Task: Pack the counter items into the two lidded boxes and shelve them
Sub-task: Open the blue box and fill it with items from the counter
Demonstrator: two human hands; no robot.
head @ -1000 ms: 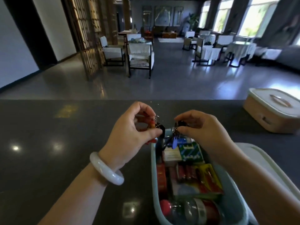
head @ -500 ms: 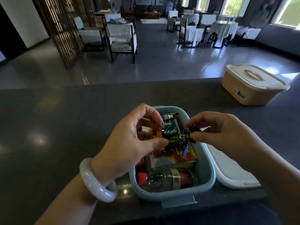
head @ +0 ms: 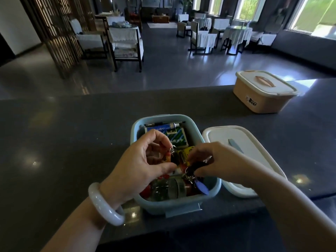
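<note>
packing the blue box (head: 174,206), a left hand (head: 143,171) pinches a keychain (head: 172,155) and the right hand (head: 218,164) pinches keys (head: 192,174); fitting the lid (head: 241,142) likely comes next.

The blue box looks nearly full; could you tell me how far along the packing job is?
Done: the beige box sits lidded on the counter, and the blue box already holds cartons and a jar. In hand: the left hand and right hand hold key rings over it. Left: fit the white lid lying beside it, then shelve both.
</note>
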